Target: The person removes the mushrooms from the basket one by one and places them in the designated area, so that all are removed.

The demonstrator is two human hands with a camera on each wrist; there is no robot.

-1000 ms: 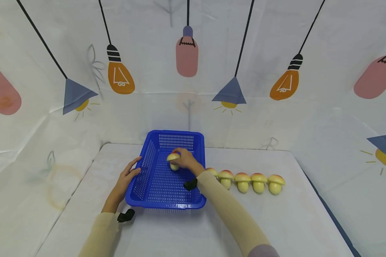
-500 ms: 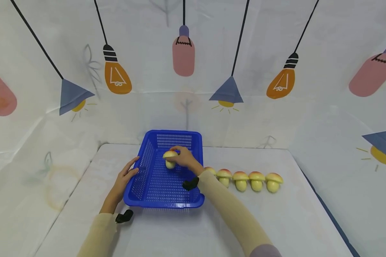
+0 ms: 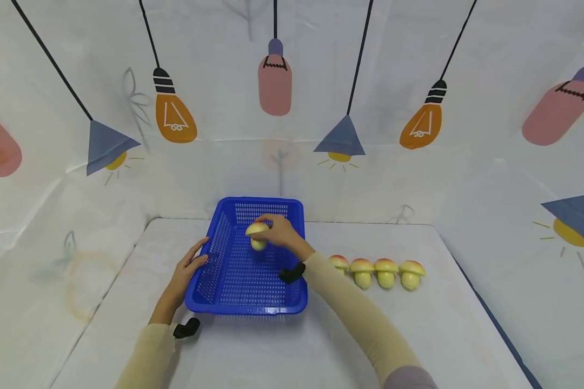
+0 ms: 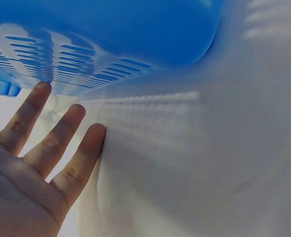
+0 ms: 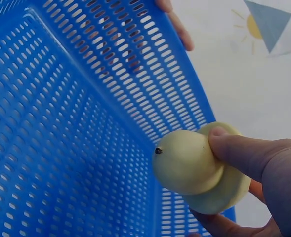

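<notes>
A blue perforated plastic basket [image 3: 245, 309] stands on the white table, tilted slightly in the head view. My right hand [image 3: 281, 232] pinches a toy mushroom [image 3: 257, 229] above the basket's floor, stem downward. In the right wrist view the thumb [image 5: 239, 148] presses the pale underside of the cap, and a small dark spot shows on the stem's end. My left hand [image 3: 182, 278] lies along the basket's left side with its fingers extended. The left wrist view shows several straight fingertips [image 4: 76, 112] beside the basket's slotted wall [image 4: 71, 54]; the thumb is out of that view.
Right of the basket, several similar toy mushrooms [image 3: 386, 273] stand in a row on the table [image 3: 448, 324], the leftmost partly hidden by my right sleeve [image 3: 355, 319]. Behind the table hangs a white cloth [image 3: 224, 162] printed with lamps.
My right hand has risen a little with the mushroom, away from the basket's floor. My left hand stays at the basket's side. The head view has shifted slightly.
</notes>
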